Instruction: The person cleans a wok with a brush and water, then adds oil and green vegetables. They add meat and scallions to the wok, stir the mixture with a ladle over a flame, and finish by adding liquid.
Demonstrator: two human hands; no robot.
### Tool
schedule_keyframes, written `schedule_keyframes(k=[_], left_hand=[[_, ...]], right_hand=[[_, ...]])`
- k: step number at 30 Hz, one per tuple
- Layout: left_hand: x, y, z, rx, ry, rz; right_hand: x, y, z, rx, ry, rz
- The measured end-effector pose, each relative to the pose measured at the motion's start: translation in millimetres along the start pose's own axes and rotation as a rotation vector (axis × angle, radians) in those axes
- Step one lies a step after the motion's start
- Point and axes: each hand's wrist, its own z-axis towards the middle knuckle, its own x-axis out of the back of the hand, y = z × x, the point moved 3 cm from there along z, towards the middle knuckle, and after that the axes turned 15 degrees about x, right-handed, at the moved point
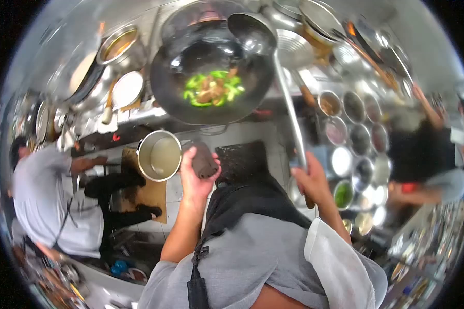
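My left hand (pixel 195 177) is closed on a dark brown folded cloth (pixel 203 160), just right of a metal pot (pixel 160 155) with cloudy liquid in it. The fingers of my right hand (pixel 313 180) are wrapped round the lower handle of a long metal ladle (pixel 252 33), whose bowl hangs at the upper right rim of a large black wok (pixel 165 92). Green pepper pieces (pixel 228 88) and brown meat (pixel 209 95) lie together inside the wok.
Small metal containers (pixel 354 106) of ingredients stand at the right, one with chopped greens (pixel 343 194). A pot (pixel 119 47) and a white bowl (pixel 128 89) are at the upper left. One person (pixel 56 190) is at the left, another (pixel 423 149) at the right.
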Motion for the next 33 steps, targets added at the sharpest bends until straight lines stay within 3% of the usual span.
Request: schedule_keyframes(k=[4, 7, 9, 11, 13, 15, 17, 19, 25, 33], left_hand=[[-23.8, 37.9, 35.8, 0.013, 0.120, 0.061], [-19.4, 59.0, 72.5, 0.154, 0.073, 0.112], [-19.5, 65.2, 75.3, 0.109, 0.087, 0.129], [-21.0, 66.4, 73.5, 0.212, -0.060, 0.126], [-41.1, 55.4, 58.0, 0.223, 0.112, 0.123], [-32.1, 59.2, 76.4, 0.178, 0.094, 0.143], [-16.9, 69.9, 94.4, 0.005, 0.071, 0.111], [-10.0, 74.3, 100.2, -0.006, 0.068, 0.101], [-4.5, 76.8, 106.9, -0.037, 0.080, 0.018], [-15.4, 68.5, 96.9, -0.093, 0.130, 0.008]], right_hand=[[16.2, 2.3, -39.4, -0.020, 0.246, 0.020], [23.2, 3.7, -71.9, -0.017, 0.432, 0.035], [28.4, 1.4, -92.5, 0.018, 0.528, 0.050], [37.7, -2.8, -109.0, 0.029, 0.616, 0.091], [47.6, -1.3, -124.9, 0.049, 0.678, 0.138], [60.5, 5.2, -136.2, 0.107, 0.760, 0.178], [70.9, 2.4, -137.7, 0.115, 0.825, 0.224], [82.0, 4.0, -139.9, 0.083, 0.930, 0.210], [117.5, 24.7, -135.3, 0.057, 1.016, 0.235], [158.5, 61.4, -126.9, -0.099, 0.942, 0.194]])
